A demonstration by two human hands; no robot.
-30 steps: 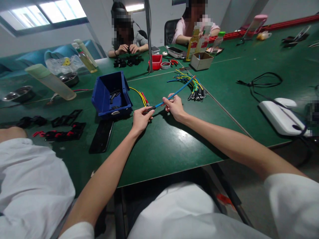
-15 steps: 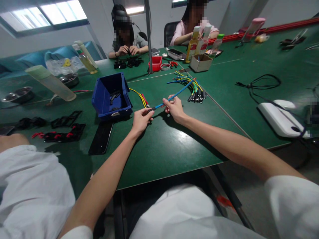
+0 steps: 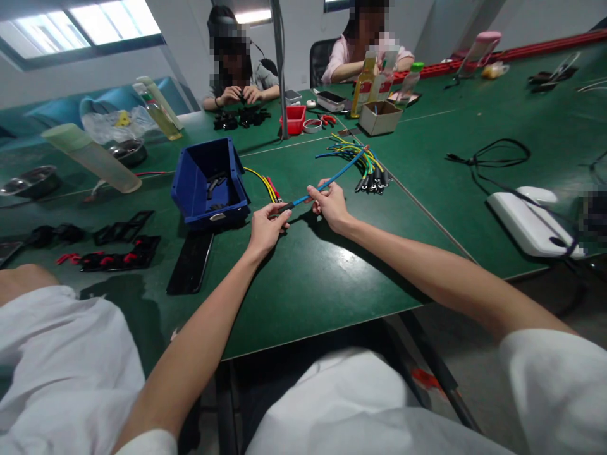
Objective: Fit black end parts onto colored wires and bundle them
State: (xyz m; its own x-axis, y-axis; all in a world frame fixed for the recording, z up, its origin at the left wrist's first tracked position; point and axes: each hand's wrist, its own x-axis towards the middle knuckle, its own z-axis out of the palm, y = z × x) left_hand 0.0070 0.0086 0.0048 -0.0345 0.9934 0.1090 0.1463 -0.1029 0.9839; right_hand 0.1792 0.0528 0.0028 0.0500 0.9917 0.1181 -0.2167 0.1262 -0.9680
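A blue wire (image 3: 339, 174) stretches between my hands above the green table, its bare copper tip pointing away to the right. My left hand (image 3: 268, 226) pinches the black sleeve (image 3: 287, 206) at the wire's near end. With thumb and fingers, my right hand (image 3: 331, 204) grips the blue part further along. Behind the wire's far end lies a bundle of yellow, green and blue wires (image 3: 360, 155) with black-sleeved ring terminals (image 3: 374, 183). Just beyond my left hand are yellow wires (image 3: 262, 179) with red ends.
A blue bin (image 3: 208, 183) holding small black tubes stands left of my hands, with a black phone (image 3: 190, 262) before it. Black and red parts (image 3: 118, 256) lie further left. Across the table are a red tray (image 3: 294, 120), a cardboard box (image 3: 379, 119) and two people at work.
The view has shifted slightly. Both hands keep their hold on the blue wire, in nearly the same place.
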